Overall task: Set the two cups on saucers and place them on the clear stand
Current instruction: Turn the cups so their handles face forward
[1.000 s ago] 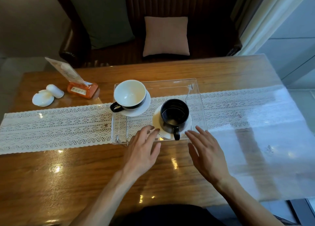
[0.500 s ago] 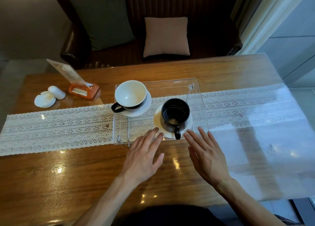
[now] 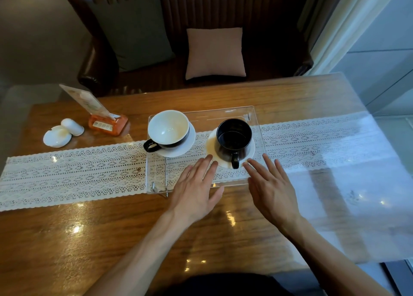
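1. Both cups are on saucers, and both saucers sit on the clear stand (image 3: 223,113), which straddles the lace runner (image 3: 78,170) on the wooden table (image 3: 134,240).
2. The white-lined cup (image 3: 168,128) and its saucer (image 3: 178,149) sit at the stand's far-left corner, the saucer overhanging the left edge a little; its black handle points toward the left edge.
3. The black cup (image 3: 233,138) and its saucer (image 3: 212,143) sit right of centre, nearer the right edge, with the handle pointing toward the near edge and me.
4. My left hand (image 3: 193,189) is flat, fingers loosely spread, holding nothing; its fingertips lie at the near-left rim of the black cup's saucer. Whether they touch it, I cannot tell.
5. My right hand (image 3: 271,189) is likewise flat and empty, fingertips just beside that saucer's near-right rim.
6. Judgement: placement looks essentially done; this is the letting-go or final-nudge step.
7. Next move, if any: a light two-sided push to centre the black cup's saucer, kept gentle so the cup does not slide.
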Demonstrator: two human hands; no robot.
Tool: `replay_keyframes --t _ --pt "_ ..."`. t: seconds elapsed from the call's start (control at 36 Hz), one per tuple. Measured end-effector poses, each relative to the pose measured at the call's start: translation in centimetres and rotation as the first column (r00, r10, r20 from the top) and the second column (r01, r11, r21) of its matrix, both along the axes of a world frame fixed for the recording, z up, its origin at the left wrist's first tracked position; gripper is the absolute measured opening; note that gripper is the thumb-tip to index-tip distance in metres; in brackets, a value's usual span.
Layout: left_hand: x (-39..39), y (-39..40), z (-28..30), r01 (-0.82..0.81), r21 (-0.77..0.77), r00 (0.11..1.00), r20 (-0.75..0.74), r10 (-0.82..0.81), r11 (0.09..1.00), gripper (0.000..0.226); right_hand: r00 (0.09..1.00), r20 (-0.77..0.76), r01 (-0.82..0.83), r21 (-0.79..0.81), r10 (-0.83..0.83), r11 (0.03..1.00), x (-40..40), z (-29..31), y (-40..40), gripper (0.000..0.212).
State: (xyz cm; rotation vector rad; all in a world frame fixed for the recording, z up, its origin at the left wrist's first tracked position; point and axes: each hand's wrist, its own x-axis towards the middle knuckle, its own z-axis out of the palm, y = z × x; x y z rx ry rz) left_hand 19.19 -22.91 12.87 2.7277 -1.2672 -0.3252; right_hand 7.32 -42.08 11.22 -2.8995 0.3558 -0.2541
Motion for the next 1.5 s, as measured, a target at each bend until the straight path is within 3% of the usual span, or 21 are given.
replay_keyframes --t 0.92,1.17,1.5 --pt "3.2 -4.1 0.0 -0.004 0.020 1.000 0.008 0.004 1.000 0.075 1.000 0.007 0.005 -0.019 -0.005 1.000 3.7 0.5 -2.3 0.039" --pt "1.9 -3.7 -0.3 -0.010 -0.033 0.999 0.035 0.011 0.999 0.067 0.999 0.016 0.032 0.019 -0.033 0.999 2.8 -0.2 -2.7 0.050" --pt "1.4 -4.1 -1.0 -0.069 0.000 0.997 0.031 0.069 0.998 0.065 1.000 -0.025 -0.005 -0.049 0.004 0.999 2.7 -0.9 -2.6 0.051"
